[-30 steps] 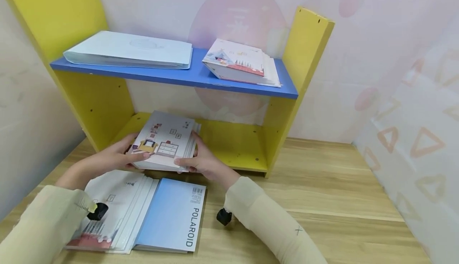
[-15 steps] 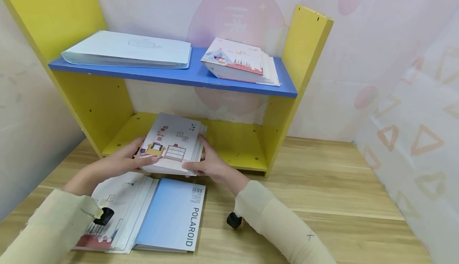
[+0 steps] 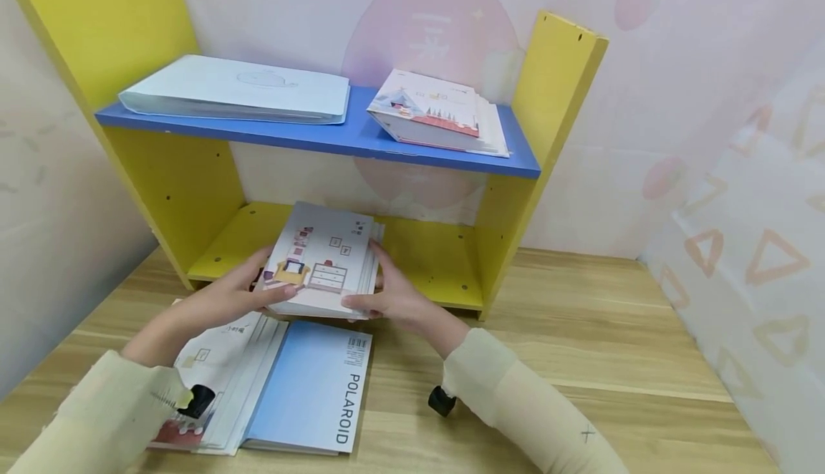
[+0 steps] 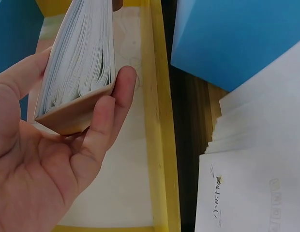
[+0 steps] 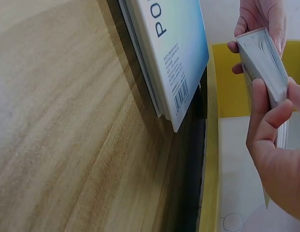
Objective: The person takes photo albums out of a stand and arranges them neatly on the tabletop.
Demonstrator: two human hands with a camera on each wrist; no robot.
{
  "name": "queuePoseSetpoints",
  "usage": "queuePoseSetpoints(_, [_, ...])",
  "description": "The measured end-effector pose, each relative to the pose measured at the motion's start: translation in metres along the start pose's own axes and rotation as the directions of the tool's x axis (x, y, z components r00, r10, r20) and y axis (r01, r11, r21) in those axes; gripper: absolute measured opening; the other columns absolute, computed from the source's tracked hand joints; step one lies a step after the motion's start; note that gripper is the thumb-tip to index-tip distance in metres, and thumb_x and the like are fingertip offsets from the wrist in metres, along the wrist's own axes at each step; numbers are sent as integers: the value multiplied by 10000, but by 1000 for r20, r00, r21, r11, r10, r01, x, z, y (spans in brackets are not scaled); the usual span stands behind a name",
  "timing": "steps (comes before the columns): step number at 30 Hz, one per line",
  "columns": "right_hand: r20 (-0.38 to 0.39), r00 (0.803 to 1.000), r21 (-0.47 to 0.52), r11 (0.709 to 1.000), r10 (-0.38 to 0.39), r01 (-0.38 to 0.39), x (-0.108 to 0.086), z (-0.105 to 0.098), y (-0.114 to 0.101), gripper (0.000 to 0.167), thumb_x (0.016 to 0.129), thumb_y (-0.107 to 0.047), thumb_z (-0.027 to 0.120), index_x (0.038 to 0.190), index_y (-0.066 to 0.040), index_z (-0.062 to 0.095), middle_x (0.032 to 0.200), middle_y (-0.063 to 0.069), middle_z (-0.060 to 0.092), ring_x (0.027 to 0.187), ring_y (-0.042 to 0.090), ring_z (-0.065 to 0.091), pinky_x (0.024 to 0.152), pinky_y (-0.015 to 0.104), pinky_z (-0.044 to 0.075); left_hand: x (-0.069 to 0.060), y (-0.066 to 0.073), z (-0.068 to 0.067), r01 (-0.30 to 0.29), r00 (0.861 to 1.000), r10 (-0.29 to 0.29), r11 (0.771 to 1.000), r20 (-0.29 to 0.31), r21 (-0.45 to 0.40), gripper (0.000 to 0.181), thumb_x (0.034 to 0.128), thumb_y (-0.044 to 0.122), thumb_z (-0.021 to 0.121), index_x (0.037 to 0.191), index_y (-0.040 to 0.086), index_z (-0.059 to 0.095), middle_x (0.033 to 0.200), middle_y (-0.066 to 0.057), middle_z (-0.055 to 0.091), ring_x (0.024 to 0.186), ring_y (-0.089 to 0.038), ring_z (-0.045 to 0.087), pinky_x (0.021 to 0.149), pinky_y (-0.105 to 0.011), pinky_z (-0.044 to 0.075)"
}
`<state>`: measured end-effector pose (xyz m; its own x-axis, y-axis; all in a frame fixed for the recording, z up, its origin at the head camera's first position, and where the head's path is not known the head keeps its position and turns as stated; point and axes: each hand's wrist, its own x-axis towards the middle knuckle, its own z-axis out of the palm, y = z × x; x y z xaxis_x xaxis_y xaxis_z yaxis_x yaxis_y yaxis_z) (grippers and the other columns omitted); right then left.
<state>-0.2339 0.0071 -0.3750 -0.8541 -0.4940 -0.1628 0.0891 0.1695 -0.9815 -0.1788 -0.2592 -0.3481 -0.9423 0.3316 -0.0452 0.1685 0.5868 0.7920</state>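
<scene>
Between both hands is a thick white photo album (image 3: 322,259) with a printed armchair and chest of drawers, held in front of the lower shelf. My left hand (image 3: 235,291) grips its left side, thumb on the cover. In the left wrist view the left hand (image 4: 63,140) curls round the album's spine (image 4: 75,113), page edges showing. My right hand (image 3: 402,295) pinches the right side, thumb on top. The right wrist view shows the right hand (image 5: 280,145) with fingers beneath the album (image 5: 263,55).
A yellow shelf unit (image 3: 515,238) has a blue upper shelf (image 3: 361,130) bearing a pale blue binder (image 3: 238,87) and another white album (image 3: 428,109). On the wooden table (image 3: 580,331) lie a blue POLAROID album (image 3: 309,388) and a white album (image 3: 238,366), partly behind the left arm.
Both hands have moved the held album a little to the right and slightly nearer to me. The albums on the table and the upper shelf stay put.
</scene>
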Motion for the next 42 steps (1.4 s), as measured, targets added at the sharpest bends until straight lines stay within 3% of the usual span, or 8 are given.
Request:
queuePoseSetpoints(9, [11,1000,-30,1000,-1,1,-17,-11,-3,1113,839,-25,776,1594,-352,26,1213,187,667,721,180,608,572,249,474,-3,11,10,-37,999,37,999,3,-38,883,992,351,604,1599,96,15,1583,-234,257,1298,-386,393,1084,-683,340])
queuePoseSetpoints(26, [15,1000,-1,1000,-1,1,-49,-20,1,1135,838,1,765,1589,-365,-4,1166,200,686,737,189,672,586,276,502,-10,24,30,-82,997,82,995,1,-65,853,984,339,622,1591,99,72,1527,-205,352,1264,-326,475,1056,-530,438])
queuePoseSetpoints(33, [14,1000,-4,1000,-19,19,-64,-25,-1,1133,847,-8,760,1587,-360,-22,1180,217,675,777,194,686,621,297,532,-11,33,36,-101,995,102,992,6,-74,848,980,344,629,1593,130,82,1522,-173,385,1255,-288,509,1016,-407,480])
queuePoseSetpoints(42, [15,1000,-28,1000,-6,7,-78,-26,2,1120,847,-9,760,1591,-348,-7,1170,210,672,779,197,686,604,286,524,-19,39,44,-78,995,82,994,49,-77,870,981,363,623,1589,119,51,1510,-203,397,1244,-307,502,1016,-529,465])
